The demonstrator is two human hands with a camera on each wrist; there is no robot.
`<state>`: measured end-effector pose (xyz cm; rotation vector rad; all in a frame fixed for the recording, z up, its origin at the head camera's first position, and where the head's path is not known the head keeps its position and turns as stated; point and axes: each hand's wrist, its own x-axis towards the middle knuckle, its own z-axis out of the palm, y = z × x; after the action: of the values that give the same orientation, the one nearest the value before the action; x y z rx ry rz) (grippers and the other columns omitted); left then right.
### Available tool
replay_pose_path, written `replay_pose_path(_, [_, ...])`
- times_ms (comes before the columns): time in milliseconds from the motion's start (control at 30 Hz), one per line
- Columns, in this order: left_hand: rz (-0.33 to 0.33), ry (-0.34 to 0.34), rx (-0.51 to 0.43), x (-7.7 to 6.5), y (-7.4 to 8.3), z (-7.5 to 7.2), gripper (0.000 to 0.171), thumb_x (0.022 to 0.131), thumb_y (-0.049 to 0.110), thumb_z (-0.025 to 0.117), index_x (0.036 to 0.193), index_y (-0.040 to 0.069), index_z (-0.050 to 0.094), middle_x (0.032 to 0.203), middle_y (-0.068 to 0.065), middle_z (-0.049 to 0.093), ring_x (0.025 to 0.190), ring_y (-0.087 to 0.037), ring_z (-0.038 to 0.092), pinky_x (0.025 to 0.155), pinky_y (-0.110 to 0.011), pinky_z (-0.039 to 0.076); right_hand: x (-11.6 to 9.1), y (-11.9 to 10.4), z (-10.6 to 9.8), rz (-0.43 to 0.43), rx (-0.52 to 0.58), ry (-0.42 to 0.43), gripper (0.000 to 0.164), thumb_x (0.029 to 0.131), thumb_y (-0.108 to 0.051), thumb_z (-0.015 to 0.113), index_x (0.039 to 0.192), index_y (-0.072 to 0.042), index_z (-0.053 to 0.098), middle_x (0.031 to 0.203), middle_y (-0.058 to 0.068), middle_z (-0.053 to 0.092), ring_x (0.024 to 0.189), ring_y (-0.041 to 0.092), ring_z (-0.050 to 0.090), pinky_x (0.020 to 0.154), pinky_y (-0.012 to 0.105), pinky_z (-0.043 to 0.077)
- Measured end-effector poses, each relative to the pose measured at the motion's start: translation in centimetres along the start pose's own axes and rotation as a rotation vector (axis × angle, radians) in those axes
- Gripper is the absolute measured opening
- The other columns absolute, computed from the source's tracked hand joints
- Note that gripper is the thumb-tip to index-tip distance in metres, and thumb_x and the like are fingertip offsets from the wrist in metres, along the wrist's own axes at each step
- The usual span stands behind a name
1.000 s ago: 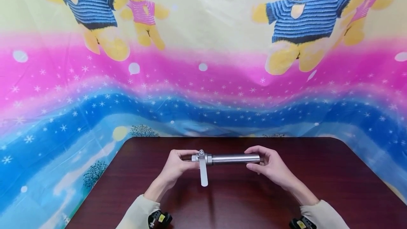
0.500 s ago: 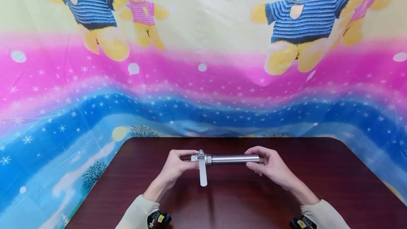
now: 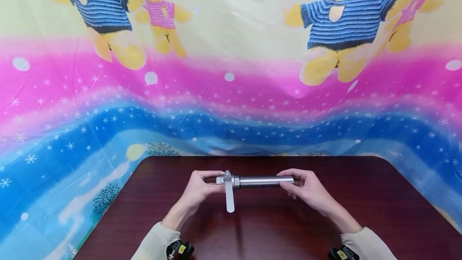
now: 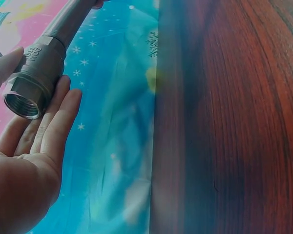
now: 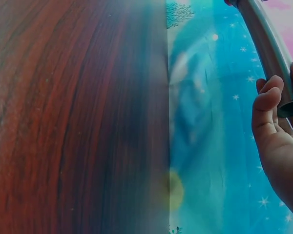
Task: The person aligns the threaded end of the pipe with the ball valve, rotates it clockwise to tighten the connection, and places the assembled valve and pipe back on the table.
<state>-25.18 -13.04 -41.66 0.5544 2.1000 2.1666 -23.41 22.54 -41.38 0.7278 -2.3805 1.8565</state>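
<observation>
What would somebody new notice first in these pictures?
Probably the vivid backdrop with its printed bears, behind the dark table. Next comes the shiny metal pipe, held crosswise above the table between the left hand and the right hand. At its left end sits a valve, its lever pointing toward the wearer.

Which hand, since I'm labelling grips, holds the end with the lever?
The left hand: it holds the valve, which carries the flat lever. The right hand holds the plain opposite end of the tube.
</observation>
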Motion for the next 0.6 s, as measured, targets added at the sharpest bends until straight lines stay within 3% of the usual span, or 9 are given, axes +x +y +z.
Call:
replay_pose_path(200, [0.0,0.002,0.0,0.0,0.1,-0.05,0.042,0.08,-0.003,0.084,0.12,-0.012,0.073,0.099,-0.013,0.078,0.09,-0.016,0.073,0.081,-0.03,0.059,-0.02,-0.14,0.11,-0.035,0.025,-0.009,0.041,0.092,-0.001,0.079,0.131,0.002,0.064,0.11,0.017,0.069,0.073,0.018,0.066,0.059,0.029,0.054])
replay_pose_path(400, [-0.011,0.003,-0.004,-0.07,-0.01,-0.13,0.042,0.08,-0.004,0.084,0.12,-0.011,0.073,0.101,-0.015,0.078,0.09,-0.016,0.073,0.081,-0.03,0.059,0.08,-0.25,0.26,0.042,0.004,-0.004,0.032,0.099,-0.011,0.075,0.128,0.002,0.068,0.086,0.014,0.065,0.066,0.022,0.061,0.059,0.032,0.054])
replay_pose_path(600, [-0.009,0.002,0.001,-0.05,-0.15,-0.17,0.042,0.08,-0.004,0.084,0.12,-0.012,0.073,0.1,-0.015,0.078,0.09,-0.015,0.073,0.081,-0.03,0.059,0.13,0.19,0.35,-0.044,0.058,-0.024,0.041,0.096,-0.001,0.075,0.134,0.003,0.06,0.115,0.024,0.064,0.07,0.018,0.064,0.057,0.031,0.053])
